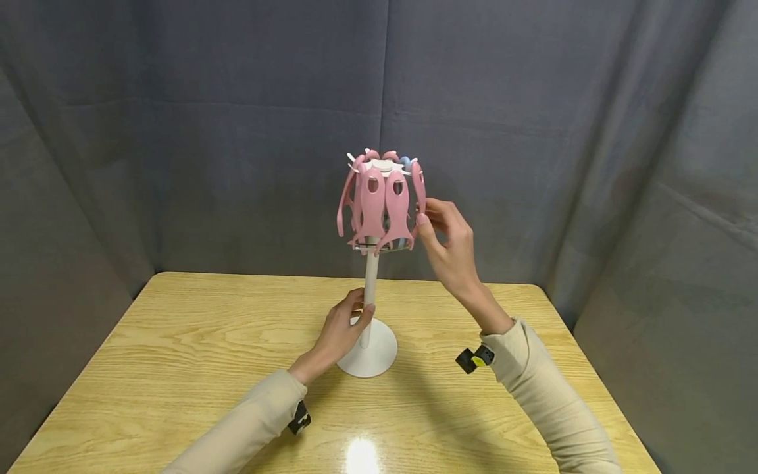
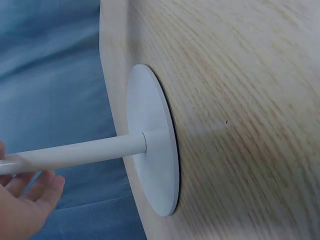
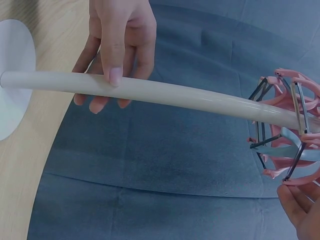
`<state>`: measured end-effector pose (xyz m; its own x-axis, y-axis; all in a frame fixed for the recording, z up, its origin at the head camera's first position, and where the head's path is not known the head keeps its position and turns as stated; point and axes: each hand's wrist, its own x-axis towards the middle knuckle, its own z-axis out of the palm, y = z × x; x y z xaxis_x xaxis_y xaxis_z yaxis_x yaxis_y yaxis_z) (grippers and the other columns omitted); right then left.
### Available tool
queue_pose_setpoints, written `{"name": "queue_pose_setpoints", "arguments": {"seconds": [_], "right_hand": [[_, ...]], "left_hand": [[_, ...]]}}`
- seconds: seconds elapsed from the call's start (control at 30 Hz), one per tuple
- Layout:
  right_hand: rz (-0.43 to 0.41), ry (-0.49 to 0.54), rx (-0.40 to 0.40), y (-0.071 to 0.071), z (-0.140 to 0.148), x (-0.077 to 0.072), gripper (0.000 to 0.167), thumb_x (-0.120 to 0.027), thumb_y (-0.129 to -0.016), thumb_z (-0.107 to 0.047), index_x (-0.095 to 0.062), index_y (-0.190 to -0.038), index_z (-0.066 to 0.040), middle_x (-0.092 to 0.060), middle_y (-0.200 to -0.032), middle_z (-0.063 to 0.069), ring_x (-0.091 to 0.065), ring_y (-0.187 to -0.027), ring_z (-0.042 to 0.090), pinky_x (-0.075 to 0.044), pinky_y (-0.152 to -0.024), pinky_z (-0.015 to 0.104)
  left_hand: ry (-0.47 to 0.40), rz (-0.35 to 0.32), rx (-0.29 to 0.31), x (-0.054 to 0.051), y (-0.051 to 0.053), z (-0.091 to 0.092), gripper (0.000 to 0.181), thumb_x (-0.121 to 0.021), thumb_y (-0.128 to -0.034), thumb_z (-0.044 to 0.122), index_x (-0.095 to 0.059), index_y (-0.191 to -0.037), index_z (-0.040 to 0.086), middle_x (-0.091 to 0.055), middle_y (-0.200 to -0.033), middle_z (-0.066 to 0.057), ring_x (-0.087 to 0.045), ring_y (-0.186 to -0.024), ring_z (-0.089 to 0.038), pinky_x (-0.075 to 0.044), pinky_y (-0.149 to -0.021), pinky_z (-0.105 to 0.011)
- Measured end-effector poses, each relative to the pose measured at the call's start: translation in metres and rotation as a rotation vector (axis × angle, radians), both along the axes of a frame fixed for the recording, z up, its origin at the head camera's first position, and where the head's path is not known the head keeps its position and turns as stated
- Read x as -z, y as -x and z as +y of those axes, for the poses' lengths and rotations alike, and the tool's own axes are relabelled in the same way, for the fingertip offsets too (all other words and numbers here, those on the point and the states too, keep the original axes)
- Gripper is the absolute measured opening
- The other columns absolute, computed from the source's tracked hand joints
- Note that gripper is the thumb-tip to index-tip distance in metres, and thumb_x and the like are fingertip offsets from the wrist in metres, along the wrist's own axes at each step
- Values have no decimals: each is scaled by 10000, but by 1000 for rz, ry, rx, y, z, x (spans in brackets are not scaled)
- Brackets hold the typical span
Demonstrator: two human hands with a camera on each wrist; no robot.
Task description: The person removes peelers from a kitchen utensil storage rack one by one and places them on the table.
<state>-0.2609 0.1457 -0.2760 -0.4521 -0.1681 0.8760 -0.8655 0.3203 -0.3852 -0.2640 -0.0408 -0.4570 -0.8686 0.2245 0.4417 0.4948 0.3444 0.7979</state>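
Note:
A white stand's pole (image 1: 371, 270) rises from a round base (image 1: 374, 365) on the table. From the spoked white top (image 1: 385, 167) hang several pink Y-shaped vegetable peelers (image 1: 372, 210), fish-like, with holes in their handles. Thin metal blades show in the right wrist view, where a blue peeler (image 3: 285, 151) hangs among the pink ones. My left hand (image 1: 339, 332) holds the lower pole, thumb in front and fingers behind. High on the right, my right hand (image 1: 453, 247) pinches the outermost pink peeler (image 1: 418, 181) between thumb and fingers; its lower end is partly hidden.
The wooden table (image 1: 207, 342) spreads around the base, its back edge just behind the stand. Grey cloth curtains (image 1: 249, 145) hang behind and at both sides. Each wrist wears a small black camera (image 1: 476, 359).

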Motion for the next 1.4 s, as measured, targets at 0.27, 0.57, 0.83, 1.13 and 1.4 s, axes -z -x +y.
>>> {"name": "queue_pose_setpoints", "arguments": {"seconds": [0.27, 0.57, 0.83, 1.13, 1.4], "right_hand": [[19, 48, 0, 1, 0, 0, 229, -546, -905, 136, -573, -1131, 162, -581, -1055, 331, -615, -969, 409, -544, -891, 321], [56, 63, 3, 1, 1, 2, 228, -543, -887, 172, -562, -1114, 176, -577, -1038, 330, -608, -952, 426, -536, -897, 285], [53, 106, 18, 2, 2, 6, 212, -554, -892, 156, -549, -1103, 177, -578, -1039, 325, -619, -942, 407, -525, -891, 257], [46, 99, 17, 2, 5, 9, 253, -544, -878, 182, -531, -1130, 178, -565, -1042, 356, -609, -945, 453, -517, -894, 243], [28, 85, 43, 2, 7, 14, 224, -557, -893, 157, -531, -1114, 177, -580, -1046, 330, -615, -940, 456, -526, -884, 267]], "left_hand": [[9, 22, -4, 0, 2, 1, 393, -557, -1030, 148, -480, -1366, -40, -630, -1194, -178, -618, -1127, -342, -521, -956, -442], [29, -12, -23, 0, -1, 6, 399, -581, -1009, 87, -469, -1370, -41, -627, -1189, -184, -644, -1078, -331, -540, -910, -486], [51, 41, -23, 0, -1, 8, 423, -588, -995, 41, -453, -1385, -48, -627, -1194, -208, -678, -1041, -314, -576, -854, -409], [69, 61, -22, 2, 0, 6, 411, -580, -998, 42, -466, -1382, -48, -643, -1175, -206, -685, -1029, -312, -586, -821, -402], [79, 62, -23, 2, 0, 6, 409, -574, -1004, 56, -464, -1385, -44, -646, -1171, -201, -688, -1023, -303, -588, -816, -386]]}}
